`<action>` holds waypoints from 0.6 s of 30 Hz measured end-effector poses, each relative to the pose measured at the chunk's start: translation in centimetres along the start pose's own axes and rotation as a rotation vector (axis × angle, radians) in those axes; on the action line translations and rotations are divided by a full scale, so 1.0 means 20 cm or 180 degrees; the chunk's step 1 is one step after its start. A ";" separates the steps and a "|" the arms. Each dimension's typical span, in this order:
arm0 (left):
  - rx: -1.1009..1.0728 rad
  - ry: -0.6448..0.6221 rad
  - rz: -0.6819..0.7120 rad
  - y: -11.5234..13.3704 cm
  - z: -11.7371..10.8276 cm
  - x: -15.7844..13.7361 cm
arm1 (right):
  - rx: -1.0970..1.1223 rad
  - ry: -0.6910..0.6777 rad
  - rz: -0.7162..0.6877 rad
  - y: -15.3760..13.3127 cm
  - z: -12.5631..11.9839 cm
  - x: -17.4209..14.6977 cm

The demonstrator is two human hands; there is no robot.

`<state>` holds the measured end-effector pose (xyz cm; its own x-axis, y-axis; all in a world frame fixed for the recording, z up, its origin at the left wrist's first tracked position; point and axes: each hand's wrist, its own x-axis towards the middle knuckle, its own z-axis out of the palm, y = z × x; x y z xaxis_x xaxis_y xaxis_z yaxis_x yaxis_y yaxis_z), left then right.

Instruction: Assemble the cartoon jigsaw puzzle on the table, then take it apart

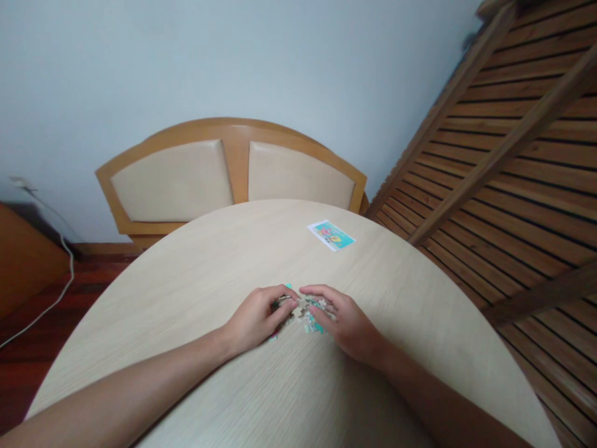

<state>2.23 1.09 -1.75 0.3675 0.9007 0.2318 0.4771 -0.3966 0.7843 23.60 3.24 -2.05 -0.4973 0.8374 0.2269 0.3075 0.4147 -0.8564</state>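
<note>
A small heap of jigsaw puzzle pieces (301,310) lies on the round, pale wood-grain table (224,261). Many show a plain greyish back; a few show turquoise print. My left hand (259,317) cups the heap from the left, fingers curled round pieces and thumb bent in toward the middle. From the right, my right hand (347,320) closes round the other side, with pieces between its thumb and fingers. The fingertips of both hands almost meet over the heap. Pieces under the palms are hidden.
A turquoise picture card (332,235) with cartoon figures lies farther back on the table. Behind the table stands a wooden headboard (240,158) with cream panels, against a pale wall. Wooden slats (504,137) lean at the right. A white cable (69,267) hangs at the left.
</note>
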 end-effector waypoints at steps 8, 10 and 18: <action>-0.0103 -0.0077 -0.0206 0.00 0.01 -0.01 | 0.0372 0.0211 0.0282 -0.01 0.06 0.01; -0.0103 -0.0095 -0.0221 0.00 0.01 -0.01 | 0.0303 0.0316 0.0287 -0.01 0.05 0.01; 0.0028 -0.0013 -0.0162 0.01 0.01 -0.01 | 0.0028 0.0293 0.0166 -0.02 0.04 0.00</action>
<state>2.52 0.85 -1.77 0.3459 0.9190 0.1892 0.5023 -0.3517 0.7900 22.92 2.85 -2.11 -0.4041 0.8871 0.2233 0.3237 0.3669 -0.8721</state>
